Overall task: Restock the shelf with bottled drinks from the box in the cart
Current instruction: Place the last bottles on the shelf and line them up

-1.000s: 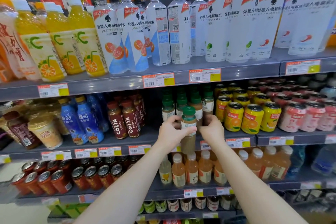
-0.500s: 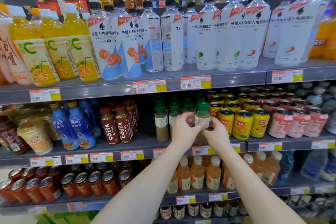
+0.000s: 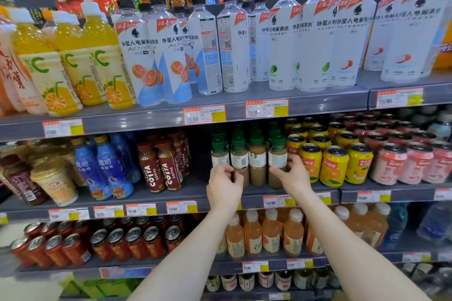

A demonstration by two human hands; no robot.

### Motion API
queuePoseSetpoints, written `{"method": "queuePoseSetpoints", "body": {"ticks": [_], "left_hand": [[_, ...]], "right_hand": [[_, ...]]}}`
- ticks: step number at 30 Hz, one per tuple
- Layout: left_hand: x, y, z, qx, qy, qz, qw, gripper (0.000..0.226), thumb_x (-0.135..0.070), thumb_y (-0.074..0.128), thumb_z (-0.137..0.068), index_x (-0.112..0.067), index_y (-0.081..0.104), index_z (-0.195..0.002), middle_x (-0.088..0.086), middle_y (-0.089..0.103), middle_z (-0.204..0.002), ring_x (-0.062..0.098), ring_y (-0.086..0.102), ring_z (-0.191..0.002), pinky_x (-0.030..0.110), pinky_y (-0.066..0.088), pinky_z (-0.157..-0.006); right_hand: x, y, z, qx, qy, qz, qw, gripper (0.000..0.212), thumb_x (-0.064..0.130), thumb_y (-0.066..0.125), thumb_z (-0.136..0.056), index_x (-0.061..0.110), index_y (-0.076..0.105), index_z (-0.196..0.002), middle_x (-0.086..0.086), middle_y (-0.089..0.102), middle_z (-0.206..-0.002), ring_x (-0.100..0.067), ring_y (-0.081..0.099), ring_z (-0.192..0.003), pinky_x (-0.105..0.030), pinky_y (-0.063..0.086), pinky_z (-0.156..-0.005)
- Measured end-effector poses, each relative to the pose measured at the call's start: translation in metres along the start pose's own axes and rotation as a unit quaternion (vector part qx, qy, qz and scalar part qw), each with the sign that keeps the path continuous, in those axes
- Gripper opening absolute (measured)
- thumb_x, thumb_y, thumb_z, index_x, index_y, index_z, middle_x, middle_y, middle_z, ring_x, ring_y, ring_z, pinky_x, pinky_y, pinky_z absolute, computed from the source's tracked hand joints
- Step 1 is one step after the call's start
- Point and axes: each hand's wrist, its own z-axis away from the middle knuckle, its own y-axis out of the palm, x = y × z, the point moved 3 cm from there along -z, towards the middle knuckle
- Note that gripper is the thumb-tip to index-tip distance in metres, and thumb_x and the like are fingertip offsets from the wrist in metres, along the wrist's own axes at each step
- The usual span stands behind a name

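Note:
A row of green-capped coffee bottles (image 3: 256, 161) stands at the front of the middle shelf (image 3: 156, 193). My right hand (image 3: 292, 176) holds the rightmost bottle (image 3: 277, 157), thumb in front and fingers on its right side; the bottle stands upright on the shelf. My left hand (image 3: 223, 189) is further left, its curled fingers pinched on the lower part of the second bottle (image 3: 239, 157). The cart and the box are out of view.
Yellow and pink cans (image 3: 335, 166) stand close to the right of the bottles, Costa coffee bottles (image 3: 168, 171) to the left across a gap. Tall electrolyte water bottles (image 3: 281, 44) fill the shelf above, orange juice bottles (image 3: 271, 234) the shelf below.
The bottle carried in both hands has gone up and back into the row at its right end. My left hand left it and moved left to another bottle. The camera moved closer.

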Motion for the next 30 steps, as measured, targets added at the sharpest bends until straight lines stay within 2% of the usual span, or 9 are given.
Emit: {"method": "queuePoseSetpoints", "body": {"ticks": [4, 9, 12, 15, 17, 20, 25, 28, 30], "left_hand": [[0.013, -0.015, -0.011, -0.057, -0.043, -0.033, 0.997, 0.034, -0.040, 0.074, -0.085, -0.025, 0.048, -0.102, -0.004, 0.051, -0.104, 0.021, 0.059, -0.093, 0.044, 0.051, -0.086], [0.024, -0.017, -0.028, -0.027, -0.072, -0.058, 0.995, 0.072, -0.055, 0.078, -0.079, -0.016, 0.046, -0.130, 0.007, 0.050, -0.128, 0.028, 0.057, -0.112, 0.047, 0.050, -0.095], [0.030, -0.016, -0.040, 0.002, -0.077, -0.029, 0.997, 0.086, -0.061, 0.083, -0.072, -0.017, 0.044, -0.135, 0.005, 0.052, -0.131, 0.027, 0.057, -0.117, 0.048, 0.051, -0.097], [0.032, -0.015, -0.052, 0.026, -0.077, 0.025, 0.996, 0.084, -0.060, 0.087, -0.066, -0.020, 0.048, -0.127, 0.004, 0.058, -0.125, 0.025, 0.061, -0.113, 0.048, 0.054, -0.094], [0.031, -0.015, -0.057, 0.031, -0.072, 0.031, 0.996, 0.073, -0.055, 0.089, -0.068, -0.022, 0.049, -0.120, 0.002, 0.061, -0.120, 0.023, 0.063, -0.107, 0.046, 0.056, -0.090], [0.032, -0.018, -0.059, 0.033, -0.063, 0.040, 0.997, 0.065, -0.046, 0.087, -0.074, -0.021, 0.051, -0.122, -0.004, 0.064, -0.110, 0.019, 0.064, -0.101, 0.039, 0.056, -0.085], [0.037, -0.020, -0.057, 0.060, -0.061, 0.066, 0.994, 0.060, -0.031, 0.081, -0.080, -0.018, 0.049, -0.129, -0.004, 0.063, -0.114, 0.012, 0.059, -0.094, 0.027, 0.045, -0.078], [0.037, -0.021, -0.058, 0.051, -0.046, 0.054, 0.996, 0.069, -0.046, 0.084, -0.072, -0.023, 0.049, -0.127, -0.001, 0.059, -0.118, 0.017, 0.059, -0.102, 0.035, 0.050, -0.085], [0.038, -0.021, -0.059, 0.045, -0.046, 0.055, 0.996, 0.076, -0.052, 0.088, -0.067, -0.023, 0.049, -0.125, -0.001, 0.059, -0.116, 0.019, 0.060, -0.104, 0.040, 0.053, -0.089]], "right_hand": [[-0.002, 0.003, -0.001, -0.002, -0.003, 0.009, 1.000, 0.063, 0.032, 0.082, -0.082, 0.020, 0.050, -0.135, -0.004, 0.064, -0.131, -0.024, 0.060, -0.120, -0.039, 0.052, -0.094], [0.000, 0.007, -0.002, -0.010, 0.001, 0.042, 0.999, 0.064, 0.033, 0.081, -0.084, 0.015, 0.050, -0.137, -0.006, 0.063, -0.131, -0.029, 0.059, -0.120, -0.031, 0.045, -0.085], [-0.001, 0.009, -0.004, -0.011, -0.006, 0.057, 0.998, 0.068, 0.040, 0.084, -0.078, 0.014, 0.053, -0.134, -0.008, 0.063, -0.126, -0.029, 0.058, -0.118, -0.037, 0.050, -0.088], [-0.004, 0.012, -0.005, 0.005, 0.002, 0.077, 0.997, 0.078, 0.046, 0.087, -0.071, 0.016, 0.054, -0.134, -0.007, 0.060, -0.124, -0.026, 0.057, -0.116, -0.045, 0.052, -0.095], [-0.005, 0.014, -0.004, 0.018, 0.010, 0.069, 0.997, 0.075, 0.032, 0.088, -0.072, 0.015, 0.052, -0.135, -0.007, 0.060, -0.125, -0.027, 0.058, -0.118, -0.043, 0.052, -0.097], [-0.010, 0.016, -0.002, 0.031, 0.023, 0.056, 0.998, 0.066, 0.009, 0.075, -0.082, 0.015, 0.047, -0.141, -0.006, 0.062, -0.130, -0.026, 0.058, -0.120, -0.033, 0.048, -0.093], [-0.007, 0.015, -0.002, -0.004, 0.032, 0.060, 0.998, 0.072, 0.028, 0.087, -0.076, 0.012, 0.050, -0.136, -0.007, 0.063, -0.128, -0.028, 0.059, -0.119, -0.037, 0.051, -0.092], [-0.009, 0.017, -0.007, -0.003, 0.033, 0.081, 0.996, 0.078, 0.039, 0.091, -0.067, 0.010, 0.051, -0.129, -0.009, 0.061, -0.123, -0.029, 0.060, -0.116, -0.047, 0.053, -0.094], [-0.009, 0.019, -0.008, 0.009, 0.035, 0.084, 0.996, 0.076, 0.033, 0.089, -0.070, 0.010, 0.050, -0.130, -0.009, 0.060, -0.124, -0.029, 0.060, -0.115, -0.046, 0.053, -0.094]]}}
